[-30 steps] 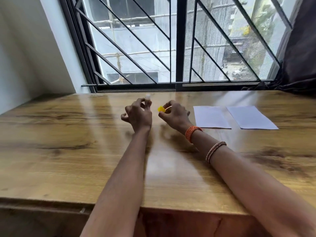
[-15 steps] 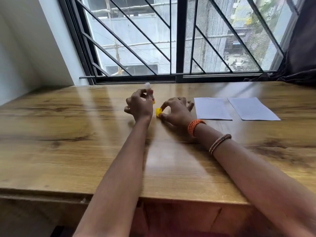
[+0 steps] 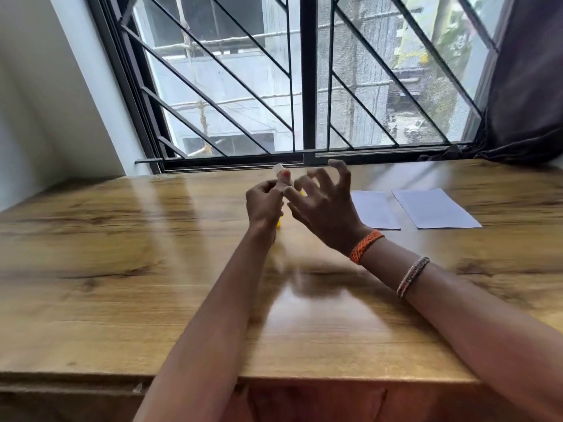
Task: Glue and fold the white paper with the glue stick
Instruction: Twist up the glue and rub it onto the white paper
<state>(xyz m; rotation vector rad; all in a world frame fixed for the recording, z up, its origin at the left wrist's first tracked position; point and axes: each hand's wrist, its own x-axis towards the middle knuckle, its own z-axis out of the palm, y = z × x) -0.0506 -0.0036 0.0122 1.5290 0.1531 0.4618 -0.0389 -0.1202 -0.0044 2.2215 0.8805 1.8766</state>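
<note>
My left hand (image 3: 264, 205) is shut on the glue stick (image 3: 279, 169), held upright above the table's middle with its pale tip sticking out over my fingers. A bit of yellow (image 3: 278, 223) shows under that hand. My right hand (image 3: 324, 208) hovers just to the right of it, fingers spread and curled, holding nothing. A small yellow piece (image 3: 302, 193) peeks out behind its fingers; I cannot tell whether it is the cap. Two white paper sheets lie flat further right, the nearer sheet (image 3: 376, 210) and the farther sheet (image 3: 434, 208).
The wooden table (image 3: 122, 269) runs to a barred window (image 3: 304, 86) at the back. A white wall (image 3: 45, 102) closes the left side and a dark curtain (image 3: 530, 86) hangs at the right. The table's front edge (image 3: 91, 376) is near me.
My right hand has let go of the yellow cap it was setting on the table, lifted and spread its fingers. The left hand keeps the glue stick upright. The camera has tilted.
</note>
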